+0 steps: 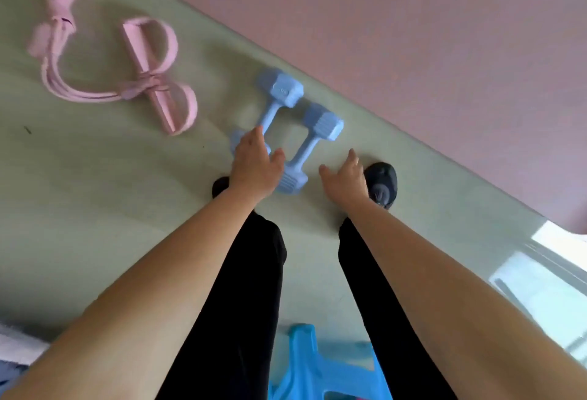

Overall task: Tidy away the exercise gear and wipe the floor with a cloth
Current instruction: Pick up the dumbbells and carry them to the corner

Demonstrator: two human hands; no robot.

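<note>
So far: we judge nothing tidied yet; blue dumbbells (322,123) lie on the floor (95,193).
Hands: left hand (254,161) above the dumbbells, right hand (346,177) beside them; fingers (258,133) spread, holding nothing.
Remaining: pink band (152,75) left of the dumbbells; wiping.

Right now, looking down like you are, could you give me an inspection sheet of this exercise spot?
Surface: pale green floor mat, few dark specks.
Job's things: left light blue hex-ended dumbbell beside right light blue dumbbell; pink elastic pedal puller farther left; cloth not seen.
Clutter: bright blue plastic stool near the legs.
Fingers: left hand open over left dumbbell's near end; right hand open, holding nothing.
Cables: nothing seen.
Surroundings: pink surface beyond the mat's edge.
</note>
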